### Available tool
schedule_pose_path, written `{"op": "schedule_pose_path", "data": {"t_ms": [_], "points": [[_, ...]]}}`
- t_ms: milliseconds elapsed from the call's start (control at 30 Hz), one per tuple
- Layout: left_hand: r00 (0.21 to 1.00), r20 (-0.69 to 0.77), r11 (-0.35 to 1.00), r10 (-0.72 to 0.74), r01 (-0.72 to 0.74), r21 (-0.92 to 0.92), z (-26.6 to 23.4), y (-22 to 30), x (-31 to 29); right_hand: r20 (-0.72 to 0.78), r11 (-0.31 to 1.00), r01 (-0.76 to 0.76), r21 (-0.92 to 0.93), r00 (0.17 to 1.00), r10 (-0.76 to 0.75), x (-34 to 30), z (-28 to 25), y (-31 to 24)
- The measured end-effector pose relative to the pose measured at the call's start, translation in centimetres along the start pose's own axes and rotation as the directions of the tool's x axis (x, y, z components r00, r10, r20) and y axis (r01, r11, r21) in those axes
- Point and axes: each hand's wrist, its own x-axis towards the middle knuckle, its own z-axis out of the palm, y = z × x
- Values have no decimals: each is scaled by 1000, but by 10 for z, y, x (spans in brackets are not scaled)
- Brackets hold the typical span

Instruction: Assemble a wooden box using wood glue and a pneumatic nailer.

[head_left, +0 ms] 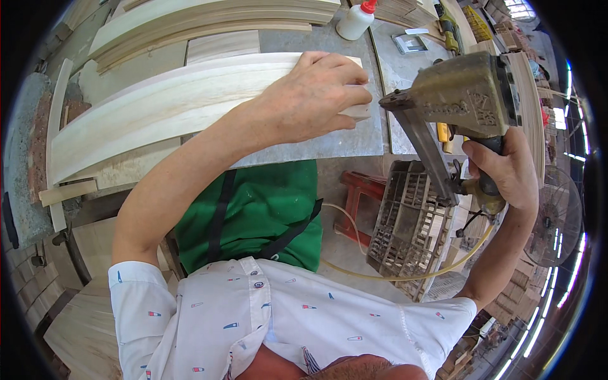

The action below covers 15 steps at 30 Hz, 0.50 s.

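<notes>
My left hand point(310, 95) grips the right end of a pale wooden board point(171, 101), its fingers curled over the end. The board lies lengthwise on the metal-topped workbench point(335, 142), and a narrower pale strip runs along its far edge. In my right hand point(514, 171) is a pneumatic nail gun point(462, 92), held by its dark handle. Its nose points left, a short gap from my left fingers and the board's end. The long magazine slants down toward me, and a yellowish air hose point(437, 273) trails from the grip.
Stacked planks point(209, 28) lie at the back. Beyond the board stands a white glue bottle point(356, 22) with a red cap. A grey plastic crate point(405, 221) and a red stool point(361, 190) stand below the bench; a fan point(554, 215) is at the right.
</notes>
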Motion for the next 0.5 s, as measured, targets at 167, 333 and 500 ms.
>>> {"op": "schedule_pose_path", "data": {"t_ms": [167, 333, 500], "points": [[997, 72, 1000, 4, -3, -14, -14, 4, 9, -25, 978, -71, 194, 997, 77, 14, 18, 46], [976, 217, 1000, 2, -2, 2, -29, 1, 35, 36, 983, -116, 140, 993, 112, 39, 47, 89], [947, 287, 988, -147, 155, -6, -38, -13, 63, 40, 984, 47, 175, 998, -55, 56, 62, 108]]}}
